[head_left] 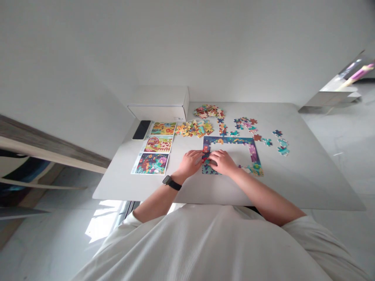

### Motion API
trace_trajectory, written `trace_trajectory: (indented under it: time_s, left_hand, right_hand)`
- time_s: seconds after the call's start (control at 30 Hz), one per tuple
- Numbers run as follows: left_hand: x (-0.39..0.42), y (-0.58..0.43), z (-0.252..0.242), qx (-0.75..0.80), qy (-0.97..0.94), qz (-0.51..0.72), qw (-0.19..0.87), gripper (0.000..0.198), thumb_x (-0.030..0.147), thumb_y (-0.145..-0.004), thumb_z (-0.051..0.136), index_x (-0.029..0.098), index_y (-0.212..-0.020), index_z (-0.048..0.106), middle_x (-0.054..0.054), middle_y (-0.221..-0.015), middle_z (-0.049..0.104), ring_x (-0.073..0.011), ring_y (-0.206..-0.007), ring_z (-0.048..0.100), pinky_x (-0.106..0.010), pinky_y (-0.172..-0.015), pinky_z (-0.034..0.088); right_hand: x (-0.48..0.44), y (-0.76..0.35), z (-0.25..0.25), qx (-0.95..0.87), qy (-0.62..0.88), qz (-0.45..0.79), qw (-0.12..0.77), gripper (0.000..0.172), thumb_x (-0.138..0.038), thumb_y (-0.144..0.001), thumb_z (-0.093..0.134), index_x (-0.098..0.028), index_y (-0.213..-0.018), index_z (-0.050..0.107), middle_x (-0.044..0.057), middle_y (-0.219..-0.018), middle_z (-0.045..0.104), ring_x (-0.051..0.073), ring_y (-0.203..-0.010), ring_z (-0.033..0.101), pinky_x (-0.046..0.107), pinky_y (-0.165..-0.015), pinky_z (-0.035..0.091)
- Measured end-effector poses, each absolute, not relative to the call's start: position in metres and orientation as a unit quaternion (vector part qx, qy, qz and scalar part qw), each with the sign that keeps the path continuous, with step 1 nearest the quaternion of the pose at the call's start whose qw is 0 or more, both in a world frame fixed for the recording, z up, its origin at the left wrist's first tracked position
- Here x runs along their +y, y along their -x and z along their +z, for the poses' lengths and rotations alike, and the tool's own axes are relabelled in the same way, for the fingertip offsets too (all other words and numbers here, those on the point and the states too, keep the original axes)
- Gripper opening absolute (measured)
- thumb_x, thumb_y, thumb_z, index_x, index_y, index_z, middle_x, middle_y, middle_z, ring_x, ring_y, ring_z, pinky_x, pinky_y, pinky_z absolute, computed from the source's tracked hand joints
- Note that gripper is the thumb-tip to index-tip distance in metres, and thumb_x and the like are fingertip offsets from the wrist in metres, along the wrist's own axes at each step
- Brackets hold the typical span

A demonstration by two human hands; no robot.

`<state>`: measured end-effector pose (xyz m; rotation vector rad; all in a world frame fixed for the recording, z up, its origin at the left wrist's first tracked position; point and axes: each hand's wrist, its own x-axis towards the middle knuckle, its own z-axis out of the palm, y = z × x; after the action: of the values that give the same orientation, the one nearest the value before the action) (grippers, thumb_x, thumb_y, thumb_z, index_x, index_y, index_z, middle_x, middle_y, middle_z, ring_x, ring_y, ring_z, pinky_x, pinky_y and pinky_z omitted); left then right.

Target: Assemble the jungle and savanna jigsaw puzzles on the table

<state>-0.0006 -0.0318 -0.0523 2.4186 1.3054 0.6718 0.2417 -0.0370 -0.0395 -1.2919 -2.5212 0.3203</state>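
Note:
A jigsaw puzzle border [234, 139] lies on the table as a rectangle with a bare middle. Its pieces show a dark blue and purple sea scene. Against the outer left side of the border rests my left hand [191, 162], fingers stretched out and fingertips at the edge. My right hand [223, 162] reaches in from inside the frame, with its fingers bent and pressed on a puzzle piece [206, 160] in the left strip. The fingers partly hide that piece. Three picture sheets, among them the sea picture [151, 163], lie to the left.
Behind the border are a yellowish heap of pieces [195, 128] and a reddish heap [208, 111]. Loose pieces [246, 124] spread toward the right. A black phone [141, 129] and a white box [159, 103] stand at the back left of the grey table [307, 175].

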Motion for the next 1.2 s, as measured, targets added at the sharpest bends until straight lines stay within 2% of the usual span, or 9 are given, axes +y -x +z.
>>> trace_trajectory:
  time_s: [0.27, 0.7, 0.93, 1.2]
  left_hand:
    - [-0.029, -0.001, -0.054, 0.438, -0.860, 0.219, 0.142, 0.026, 0.028, -0.104, 0.066, 0.024, -0.124, 0.082, -0.008, -0.141, 0.078, -0.0293, -0.134, 0.070, -0.051, -0.119, 0.053]
    - [-0.038, -0.004, -0.045, 0.441, -0.862, 0.187, 0.164, 0.031, 0.025, -0.101, 0.067, 0.030, -0.127, 0.082, -0.006, -0.147, 0.074, -0.0294, -0.138, 0.065, -0.052, -0.122, 0.049]
    - [-0.039, -0.003, -0.041, 0.449, -0.862, 0.175, 0.160, 0.033, 0.023, -0.099, 0.065, 0.031, -0.128, 0.081, -0.005, -0.148, 0.073, -0.0282, -0.137, 0.065, -0.052, -0.124, 0.045]
    - [-0.039, -0.006, -0.039, 0.450, -0.862, 0.171, 0.159, 0.033, 0.022, -0.099, 0.065, 0.029, -0.127, 0.081, -0.007, -0.148, 0.073, -0.0292, -0.137, 0.065, -0.050, -0.121, 0.048]
  right_hand:
    - [-0.036, -0.244, -0.042, -0.879, 0.445, 0.109, 0.133, 0.024, -0.027, -0.099, 0.076, -0.024, -0.121, 0.082, 0.011, -0.125, 0.078, 0.032, -0.118, 0.063, 0.046, -0.103, 0.047]
    - [-0.044, -0.257, -0.045, -0.887, 0.425, 0.103, 0.149, 0.025, -0.025, -0.102, 0.069, -0.025, -0.124, 0.082, 0.011, -0.129, 0.077, 0.032, -0.120, 0.064, 0.049, -0.105, 0.047]
    - [-0.049, -0.256, -0.045, -0.895, 0.405, 0.107, 0.152, 0.021, -0.027, -0.104, 0.067, -0.027, -0.116, 0.085, 0.008, -0.129, 0.079, 0.031, -0.121, 0.063, 0.049, -0.106, 0.046]
    - [-0.048, -0.256, -0.043, -0.898, 0.405, 0.103, 0.140, 0.022, -0.024, -0.103, 0.067, -0.026, -0.116, 0.085, 0.008, -0.128, 0.080, 0.031, -0.121, 0.063, 0.048, -0.105, 0.047]
